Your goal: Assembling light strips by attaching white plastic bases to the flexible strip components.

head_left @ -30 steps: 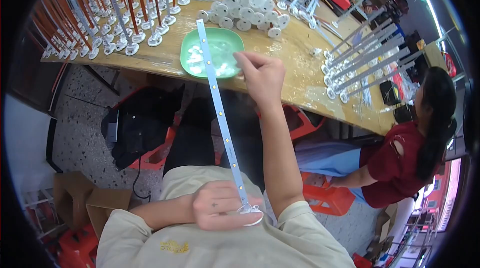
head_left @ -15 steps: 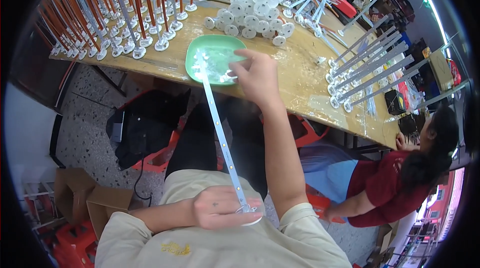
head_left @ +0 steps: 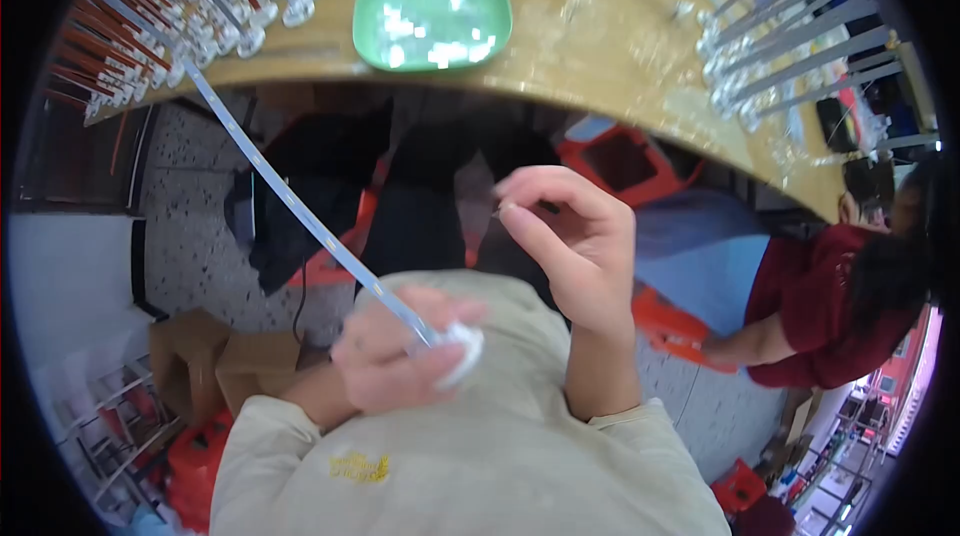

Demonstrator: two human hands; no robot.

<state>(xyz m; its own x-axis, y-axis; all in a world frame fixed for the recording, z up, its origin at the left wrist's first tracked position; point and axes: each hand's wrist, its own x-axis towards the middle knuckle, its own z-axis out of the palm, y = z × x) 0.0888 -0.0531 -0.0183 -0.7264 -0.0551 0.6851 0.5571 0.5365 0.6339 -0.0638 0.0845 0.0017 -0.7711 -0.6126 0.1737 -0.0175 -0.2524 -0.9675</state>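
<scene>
LED strip point(head_left: 305, 216): slim, flat, pale blue-white, slanting from the foot at 6 o'clock up toward 10. Both hands over the lap. Right hand point(head_left: 590, 256) at 3 o'clock, fingertips toward 10, thumb and forefinger drawn together; can't tell whether anything is pinched. Left hand point(head_left: 385, 346) at 7, blurred, clasping the strip's round white base point(head_left: 465, 351). Yellow chest emblem point(head_left: 360, 467), 7 o'clock: lettering illegible. Smallest: yellowish LEDs point(head_left: 330, 243), single row.
</scene>
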